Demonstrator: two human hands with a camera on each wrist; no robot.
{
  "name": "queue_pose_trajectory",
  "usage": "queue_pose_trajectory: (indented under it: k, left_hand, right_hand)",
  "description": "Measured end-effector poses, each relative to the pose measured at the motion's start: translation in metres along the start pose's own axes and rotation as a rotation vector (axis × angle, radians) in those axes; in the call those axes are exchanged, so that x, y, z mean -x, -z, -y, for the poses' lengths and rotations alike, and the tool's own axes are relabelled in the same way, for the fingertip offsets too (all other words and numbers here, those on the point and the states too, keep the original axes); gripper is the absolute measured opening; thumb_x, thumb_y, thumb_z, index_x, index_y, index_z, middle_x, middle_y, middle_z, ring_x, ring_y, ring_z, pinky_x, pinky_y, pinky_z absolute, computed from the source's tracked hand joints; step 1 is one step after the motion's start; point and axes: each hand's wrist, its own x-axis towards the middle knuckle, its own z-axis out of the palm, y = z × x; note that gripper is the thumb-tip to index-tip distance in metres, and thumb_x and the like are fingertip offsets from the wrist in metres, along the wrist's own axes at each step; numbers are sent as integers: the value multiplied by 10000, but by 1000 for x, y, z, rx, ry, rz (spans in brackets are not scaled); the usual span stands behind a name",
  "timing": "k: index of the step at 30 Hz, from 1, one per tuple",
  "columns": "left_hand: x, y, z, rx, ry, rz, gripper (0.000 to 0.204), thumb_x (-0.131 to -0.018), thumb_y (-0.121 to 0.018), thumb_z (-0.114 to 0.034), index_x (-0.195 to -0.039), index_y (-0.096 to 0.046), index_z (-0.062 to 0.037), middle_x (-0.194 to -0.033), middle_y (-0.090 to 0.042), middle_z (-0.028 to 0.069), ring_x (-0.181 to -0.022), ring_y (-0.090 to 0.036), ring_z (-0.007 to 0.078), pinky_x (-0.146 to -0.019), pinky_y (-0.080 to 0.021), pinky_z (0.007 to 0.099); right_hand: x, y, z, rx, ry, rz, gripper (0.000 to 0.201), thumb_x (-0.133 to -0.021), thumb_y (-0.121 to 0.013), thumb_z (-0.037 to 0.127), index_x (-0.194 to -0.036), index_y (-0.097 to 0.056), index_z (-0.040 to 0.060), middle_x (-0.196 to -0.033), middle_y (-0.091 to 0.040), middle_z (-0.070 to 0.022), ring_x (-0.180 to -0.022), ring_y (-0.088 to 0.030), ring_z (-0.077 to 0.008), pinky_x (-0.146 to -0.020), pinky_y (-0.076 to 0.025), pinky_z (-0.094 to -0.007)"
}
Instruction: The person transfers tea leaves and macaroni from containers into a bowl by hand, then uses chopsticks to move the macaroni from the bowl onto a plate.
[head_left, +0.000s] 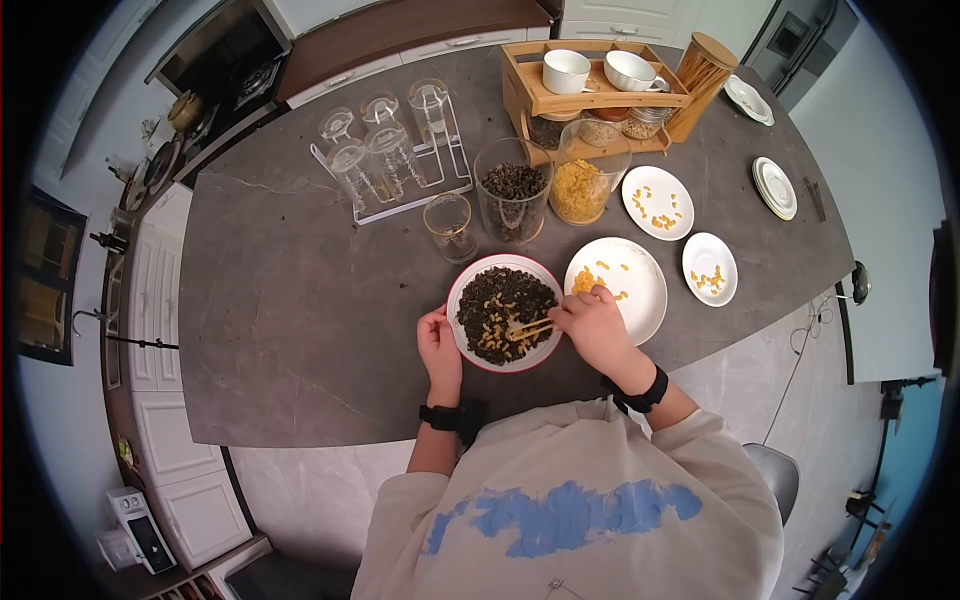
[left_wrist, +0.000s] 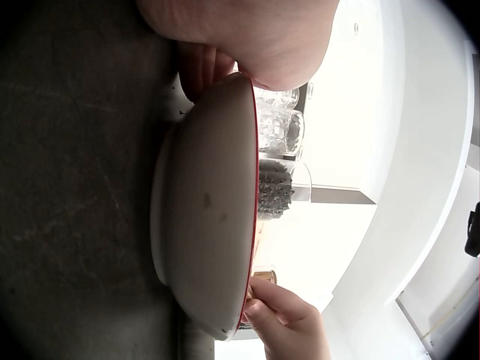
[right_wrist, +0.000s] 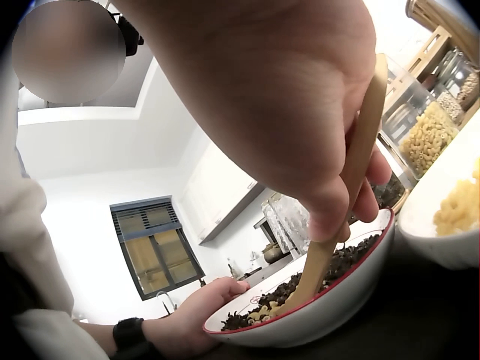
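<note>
A white bowl (head_left: 462, 345) with a red rim stands near the table's front edge, full of dark dried leaf-like bits with yellow pasta pieces (head_left: 492, 318) scattered among them. My left hand (head_left: 438, 350) holds the bowl's left side at the rim; in the left wrist view its fingers (left_wrist: 201, 69) lie against the outer wall. Wooden tongs (right_wrist: 358, 161) are pinched in my right hand (head_left: 598, 330), their tips down among the pasta in the bowl. Right of the bowl, a white plate (head_left: 645, 290) bears more yellow pasta, partly covered by the right hand.
Behind the bowl stand a glass (head_left: 452, 235), a clear jar of dark bits (head_left: 514, 190) and a jar of yellow pasta (head_left: 578, 190). Smaller plates (head_left: 657, 178) with pasta lie right. Glasses on a white rack (head_left: 400, 205) and a wooden shelf (head_left: 600, 100) with cups stand farther back.
</note>
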Motion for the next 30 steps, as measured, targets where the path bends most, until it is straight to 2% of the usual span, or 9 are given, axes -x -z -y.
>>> queue_pose_trajectory:
  k: [6,10,13,30]
  left_hand:
    - [0,1,1,0,3,-3,53,-962,-430,-29,-989,-475,-29,-1148,-586,137,-962,-558,128,-868,-460,267]
    - [0,1,3,10,-4,-6,57,-958,-428,-7,-994,-469,-22,-1161,-580,142,-948,-560,124,-855,-467,260]
    - [-1,2,4,11,6,-3,59,-958,-427,-6,-996,-469,-22,-1161,-578,140,-953,-561,126,-856,-468,261]
    - [-1,4,4,-6,-3,13,58,-961,-431,-16,-1001,-471,-24,-1164,-569,133,-968,-552,127,-876,-458,268]
  right_hand:
    - [9,23,-10,-23,-96,-18,169,-751,-655,176,-913,-692,148,-799,-608,-5,-799,-588,-175,-830,-374,-338]
    - [22,31,-31,31,-186,-92,161,-743,-667,191,-896,-676,145,-764,-590,-8,-780,-589,-177,-817,-389,-350]
    - [31,33,-46,64,-284,-76,159,-739,-683,196,-890,-675,147,-752,-588,-2,-769,-588,-177,-807,-394,-358]
    - [45,22,-58,85,-348,-62,178,-744,-695,181,-919,-664,158,-771,-593,-1,-782,-587,-177,-807,-394,-372]
